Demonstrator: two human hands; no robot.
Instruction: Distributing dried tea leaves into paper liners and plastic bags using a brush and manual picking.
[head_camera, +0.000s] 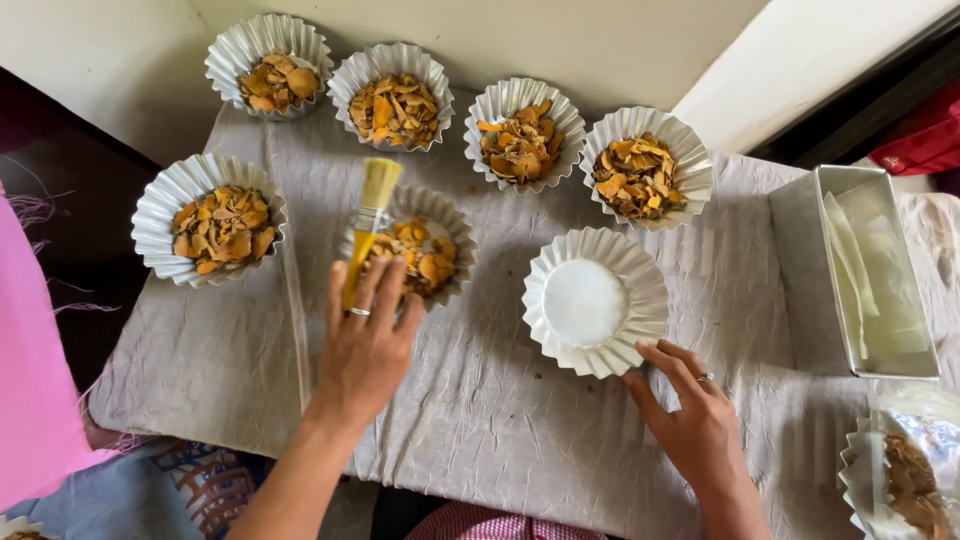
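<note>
My left hand grips a yellow-handled brush, its bristles pointing away over a fluted foil cup filled with orange and brown dried slices. My right hand rests with fingers apart on the grey cloth, its fingertips touching the near rim of an empty fluted foil cup with a white bottom. Several more filled foil cups stand in a row behind.
A grey crinkled cloth covers the table. A rectangular metal tin holding pale sheets stands at the right. A foil cup inside clear plastic lies at the bottom right. Pink fabric hangs at the left edge.
</note>
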